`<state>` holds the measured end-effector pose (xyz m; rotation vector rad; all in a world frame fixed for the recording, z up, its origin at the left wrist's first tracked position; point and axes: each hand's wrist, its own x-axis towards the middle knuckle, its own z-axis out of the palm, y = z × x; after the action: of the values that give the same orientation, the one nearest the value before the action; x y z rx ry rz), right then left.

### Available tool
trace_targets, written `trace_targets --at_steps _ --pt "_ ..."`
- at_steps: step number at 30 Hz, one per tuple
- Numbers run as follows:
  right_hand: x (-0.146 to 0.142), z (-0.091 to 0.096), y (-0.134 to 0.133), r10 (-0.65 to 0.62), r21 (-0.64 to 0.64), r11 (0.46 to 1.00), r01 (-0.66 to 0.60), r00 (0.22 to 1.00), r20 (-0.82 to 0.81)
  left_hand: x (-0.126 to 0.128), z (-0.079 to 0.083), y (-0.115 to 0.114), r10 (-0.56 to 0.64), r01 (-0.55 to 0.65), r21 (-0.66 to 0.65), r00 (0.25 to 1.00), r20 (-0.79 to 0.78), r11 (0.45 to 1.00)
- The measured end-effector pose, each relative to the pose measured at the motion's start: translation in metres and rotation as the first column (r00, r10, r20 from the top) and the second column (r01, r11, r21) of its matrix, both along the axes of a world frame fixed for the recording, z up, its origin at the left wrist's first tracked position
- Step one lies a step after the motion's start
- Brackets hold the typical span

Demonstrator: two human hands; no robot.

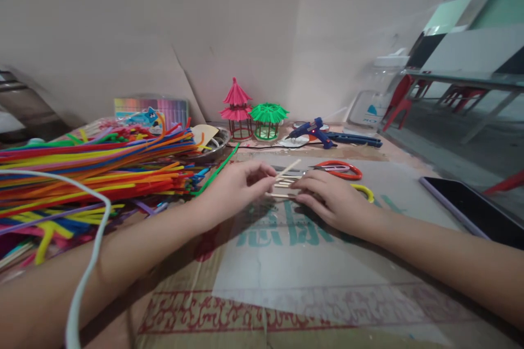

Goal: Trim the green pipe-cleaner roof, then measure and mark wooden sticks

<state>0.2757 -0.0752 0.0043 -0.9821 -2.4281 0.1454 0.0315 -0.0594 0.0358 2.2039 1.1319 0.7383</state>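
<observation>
Between the thumb and fingers of my left hand [254,182] is a thin pale wooden stick [289,169], slanting up to the right. My right hand [327,196] is curled low over the sheet, its fingertips closed at the end of another wooden stick [280,196]. Several more loose sticks [287,182] lie between the two hands, their right ends partly hidden by my right fingers. Just behind my right hand are orange-handled scissors [352,174], and a yellow curved piece [364,192] pokes out beside its wrist.
Bundles of colourful pipe cleaners [98,158] cover the left side, crossed by a white cable [98,251]. Behind stand a pink model pavilion [234,106], a green one [269,114], a blue glue gun [313,132] and a water bottle [374,98]. A phone [470,207] lies right.
</observation>
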Motion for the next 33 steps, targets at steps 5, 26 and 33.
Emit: trace_targets --at_steps 5,26,33 --pt "0.004 0.0 0.003 0.018 0.033 0.999 -0.015 0.995 -0.099 0.014 -0.011 -0.013 -0.081 0.1 -0.094 0.978 0.191 0.991" --pt "0.036 -0.008 0.041 0.004 0.024 1.0 -0.008 0.988 0.153 -0.029 -0.027 0.043 0.198 -0.057 0.418 0.932 -0.303 0.907" --pt "0.049 -0.009 0.057 -0.042 0.028 0.999 0.038 0.987 0.155 -0.026 -0.033 0.038 0.208 -0.078 0.417 0.939 -0.275 0.905"
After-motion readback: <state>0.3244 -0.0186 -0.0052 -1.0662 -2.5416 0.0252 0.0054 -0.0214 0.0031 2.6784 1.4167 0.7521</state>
